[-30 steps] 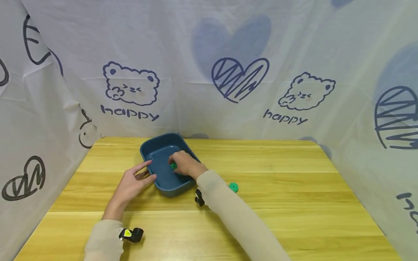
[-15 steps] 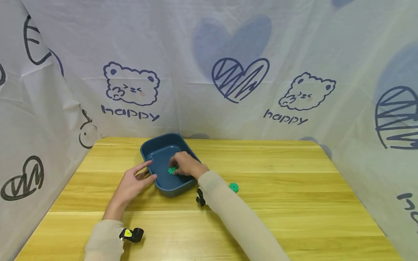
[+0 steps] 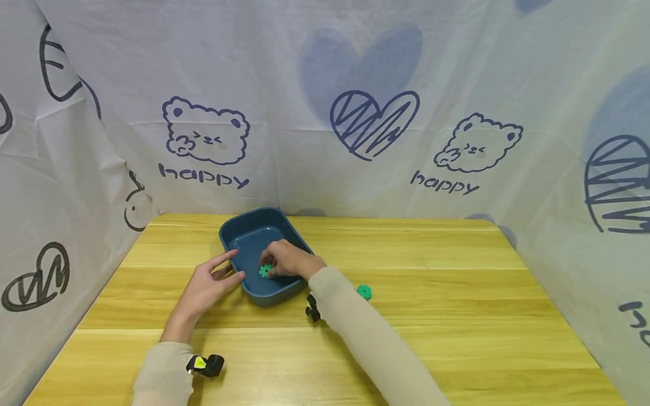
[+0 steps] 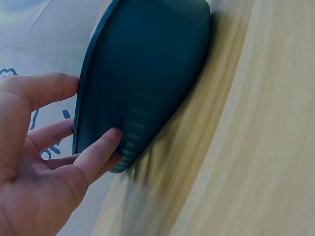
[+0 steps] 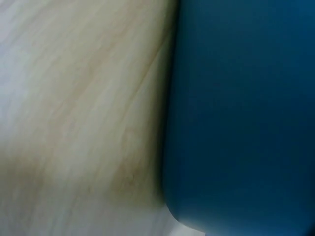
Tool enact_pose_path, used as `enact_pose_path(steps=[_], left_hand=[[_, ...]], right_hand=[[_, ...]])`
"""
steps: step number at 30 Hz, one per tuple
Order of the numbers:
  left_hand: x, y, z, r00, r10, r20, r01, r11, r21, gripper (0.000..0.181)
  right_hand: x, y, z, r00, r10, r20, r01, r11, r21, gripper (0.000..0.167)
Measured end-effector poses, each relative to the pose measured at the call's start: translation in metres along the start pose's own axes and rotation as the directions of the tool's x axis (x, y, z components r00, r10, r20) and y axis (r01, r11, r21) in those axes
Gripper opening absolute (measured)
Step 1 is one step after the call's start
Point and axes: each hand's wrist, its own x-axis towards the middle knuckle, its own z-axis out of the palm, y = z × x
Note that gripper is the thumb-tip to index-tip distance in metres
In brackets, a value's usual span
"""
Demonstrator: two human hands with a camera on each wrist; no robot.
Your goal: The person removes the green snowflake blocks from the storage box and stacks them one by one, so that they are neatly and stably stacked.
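Note:
A dark blue plastic tub (image 3: 266, 295) stands on the table. My left hand (image 3: 207, 286) holds its left side, with thumb and forefinger at the rim. In the left wrist view, other fingers of that hand touch the tub's outer wall (image 4: 142, 73). Inside the tub, my right hand (image 3: 288, 258) pinches a green notched disc (image 3: 265, 271) with a small centre hole, low over the floor. Another green notched disc (image 3: 364, 291) lies on the table beside the right sleeve. The right wrist view has only the tub's outside (image 5: 241, 113) and the table, not the hand.
A yellow wood-grain table (image 3: 431, 316) runs back to a white cloth (image 3: 299, 158) printed with bears and hearts. More cloth hangs at both sides. Black wrist cameras sit at the left cuff (image 3: 205, 365) and right cuff (image 3: 312, 308).
The disc in my right hand has turned from tilted to facing up and moved slightly towards the near side of the tub. My left hand and the tub stay in place.

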Motion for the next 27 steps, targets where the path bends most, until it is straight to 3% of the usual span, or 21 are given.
enact_pose_path(steps=[11, 27], left_hand=[[-0.0001, -0.0002, 0.0001, 1.0, 0.009, -0.007, -0.008, 1.0, 0.006, 0.068], [0.0, -0.0006, 0.0011, 1.0, 0.003, -0.001, -0.003, 1.0, 0.016, 0.068]], right_hand=[[-0.0003, 0.0003, -0.0002, 0.999, 0.015, 0.03, -0.015, 1.0, -0.014, 0.035], [-0.0077, -0.0012, -0.0037, 0.994, -0.107, -0.036, 0.105, 0.993, -0.052, 0.029]])
